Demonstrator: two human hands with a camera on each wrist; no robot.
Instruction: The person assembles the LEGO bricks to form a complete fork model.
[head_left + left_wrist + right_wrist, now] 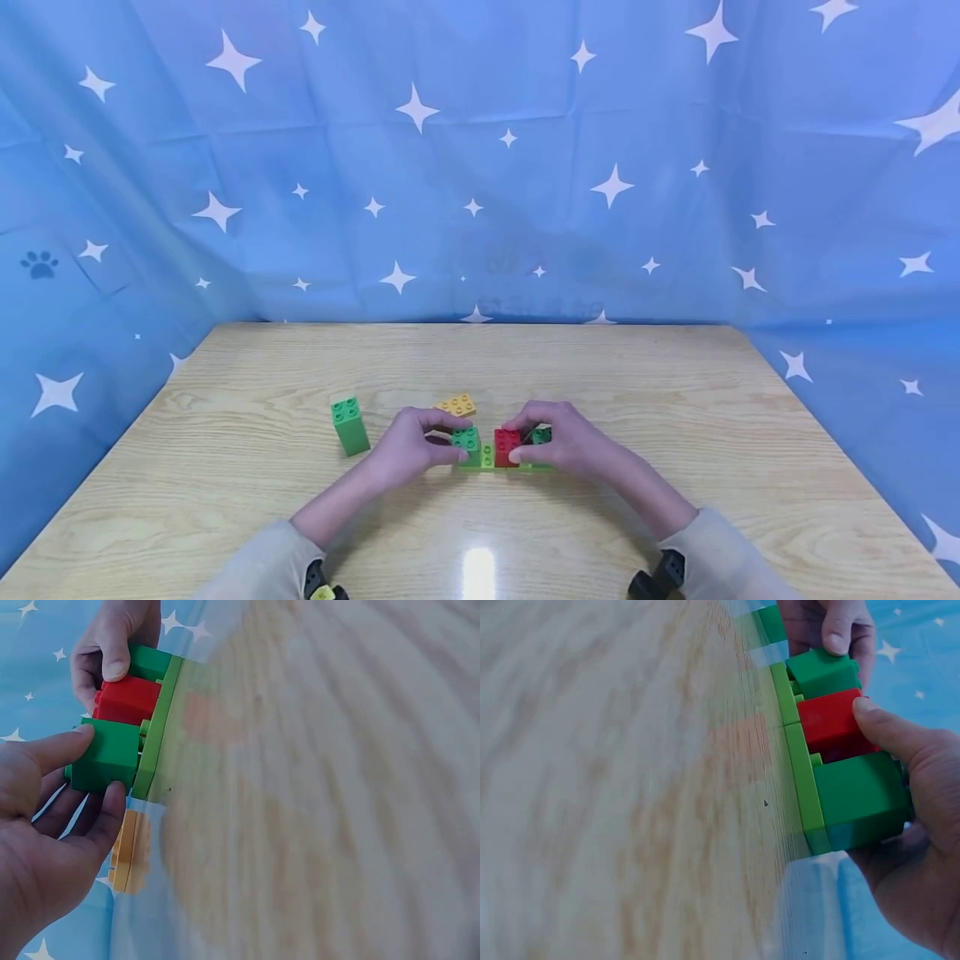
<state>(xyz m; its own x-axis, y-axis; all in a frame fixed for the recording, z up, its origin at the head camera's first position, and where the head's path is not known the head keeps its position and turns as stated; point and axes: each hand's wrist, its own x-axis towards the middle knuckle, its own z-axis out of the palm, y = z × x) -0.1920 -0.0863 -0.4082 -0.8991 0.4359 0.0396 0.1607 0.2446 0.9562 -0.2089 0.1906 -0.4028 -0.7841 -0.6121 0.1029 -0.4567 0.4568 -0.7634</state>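
My left hand (415, 447) pinches a green building block (107, 754) between thumb and fingers, over the left end of a light green base strip (156, 742). That block sits slightly tilted against the strip's studs; whether it is fully pressed on I cannot tell. My right hand (567, 439) grips a red building block (506, 447) that stands on the middle of the strip. Under the right palm, a second green block (860, 801) stands on the strip's right end, close beside the red one. A seam in the strip shows in the right wrist view.
A tall green block (350, 427) stands by itself to the left on the wooden table (600, 533). Behind the left hand lies a flat yellow-orange block (458, 405). A blue curtain with white stars (480, 167) hangs at the table's back.
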